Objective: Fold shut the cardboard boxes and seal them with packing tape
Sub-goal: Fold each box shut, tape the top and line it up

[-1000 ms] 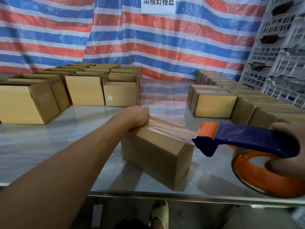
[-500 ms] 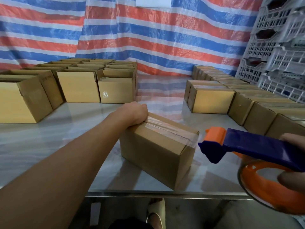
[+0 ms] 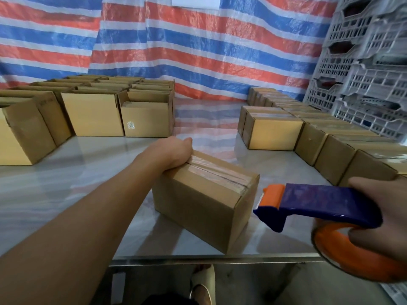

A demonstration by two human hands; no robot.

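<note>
A moment ago a strip of tape ran from the box out to the tape gun, and the gun was right at the box's right end. Now the gun has pulled away to the right and nothing joins the 2, so the tape has been cut. The tape lies flat along the seam on top of the box and folds down a little over the right end. I think this box is now shut and sealed on top, ready to go with the finished ones.

The box sits near the front edge of the table, turned at a slant. The left hand rests on its top left end. Its fingers curl down over the far side to hold the box steady, and the tips are hidden. The right hand is off to the right of the box and does not touch it. Its fingers are wrapped tight round the blue handle of the tape gun, with the thumb below, by the orange roll. The gun's orange nose points at the box — close to its right end, but apart from it.

On the left stand open boxes — still to do, I think. On the right stands a row of taped boxes.
</note>
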